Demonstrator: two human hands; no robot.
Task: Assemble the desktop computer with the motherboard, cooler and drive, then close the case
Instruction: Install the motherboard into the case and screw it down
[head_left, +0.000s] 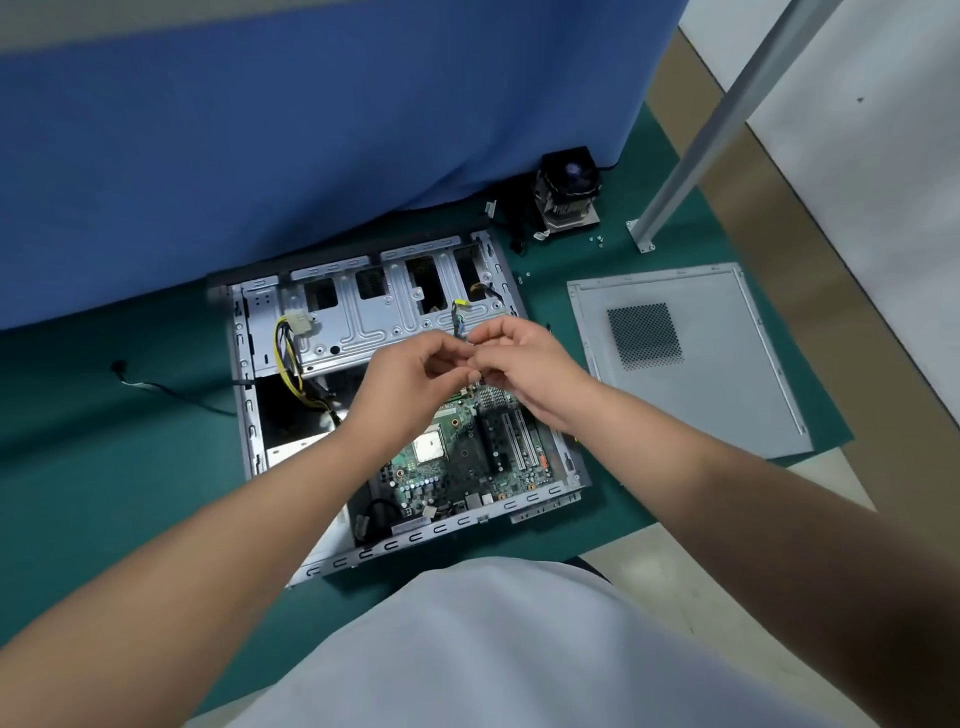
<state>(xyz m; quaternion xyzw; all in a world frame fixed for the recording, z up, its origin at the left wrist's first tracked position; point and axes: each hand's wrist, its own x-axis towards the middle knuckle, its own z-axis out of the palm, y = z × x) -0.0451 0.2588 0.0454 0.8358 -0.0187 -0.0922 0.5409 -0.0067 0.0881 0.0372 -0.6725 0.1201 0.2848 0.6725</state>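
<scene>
Green mat (104, 467) covers table; blue cloth (260, 130) hangs behind it. Metal post (727, 119) w/ bolted foot at right. Thin black cable (171, 392) lies loose on mat, left side

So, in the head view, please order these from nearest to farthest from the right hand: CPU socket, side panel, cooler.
From the right hand:
1. CPU socket, on the motherboard just below the hands.
2. Side panel, flat on the mat to the right.
3. Cooler, far back by the blue cloth.
</scene>
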